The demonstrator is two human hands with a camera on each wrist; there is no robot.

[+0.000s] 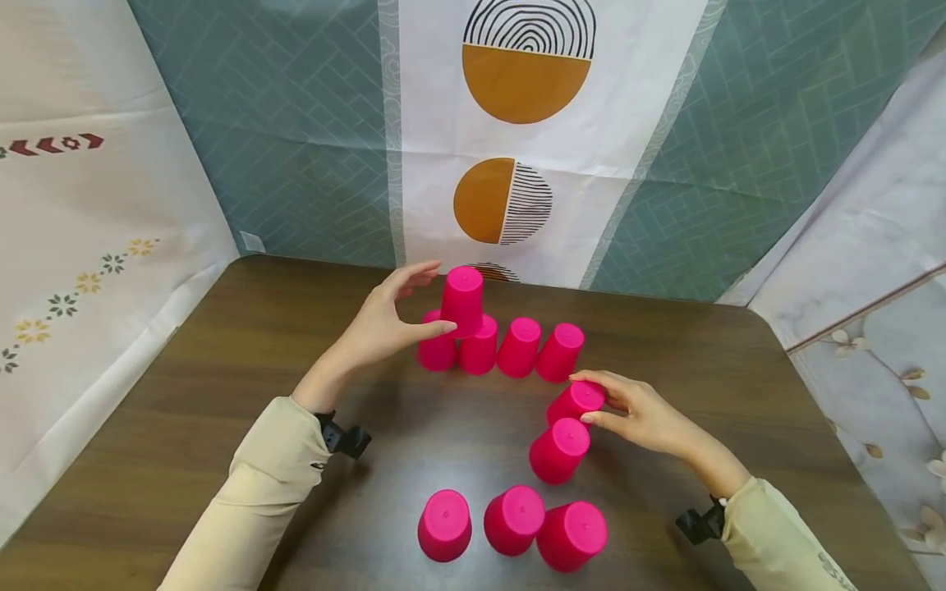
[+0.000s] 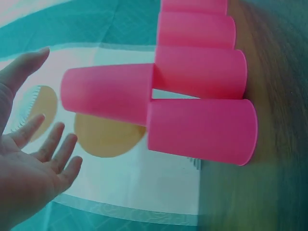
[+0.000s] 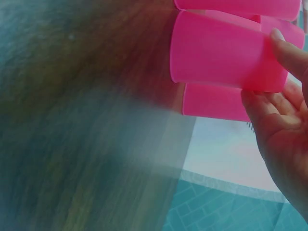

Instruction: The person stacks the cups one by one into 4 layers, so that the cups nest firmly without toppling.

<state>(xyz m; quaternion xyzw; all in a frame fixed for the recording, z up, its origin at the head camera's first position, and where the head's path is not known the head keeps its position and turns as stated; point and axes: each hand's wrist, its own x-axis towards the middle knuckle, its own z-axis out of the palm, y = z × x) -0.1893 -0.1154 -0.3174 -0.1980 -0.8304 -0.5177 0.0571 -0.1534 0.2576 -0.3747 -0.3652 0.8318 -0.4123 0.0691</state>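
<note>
Several upside-down pink plastic cups stand in a row at the back of the table, and one pink cup (image 1: 463,300) rests on top across the two leftmost ones. Beside that upper cup is my left hand (image 1: 384,320), its fingers spread; the left wrist view shows the hand (image 2: 38,163) apart from the upper cup (image 2: 108,94). My right hand (image 1: 643,410) pinches another upside-down pink cup (image 1: 572,402) between thumb and fingers, right of the row. In the right wrist view that cup (image 3: 221,53) has its rim close to the table.
One pink cup (image 1: 557,453) stands just in front of the pinched one. Nearer the front are a lone cup (image 1: 445,525), a middle cup (image 1: 514,520) and a right cup (image 1: 572,538). Patterned cloth (image 1: 318,148) hangs behind the brown table (image 1: 244,328).
</note>
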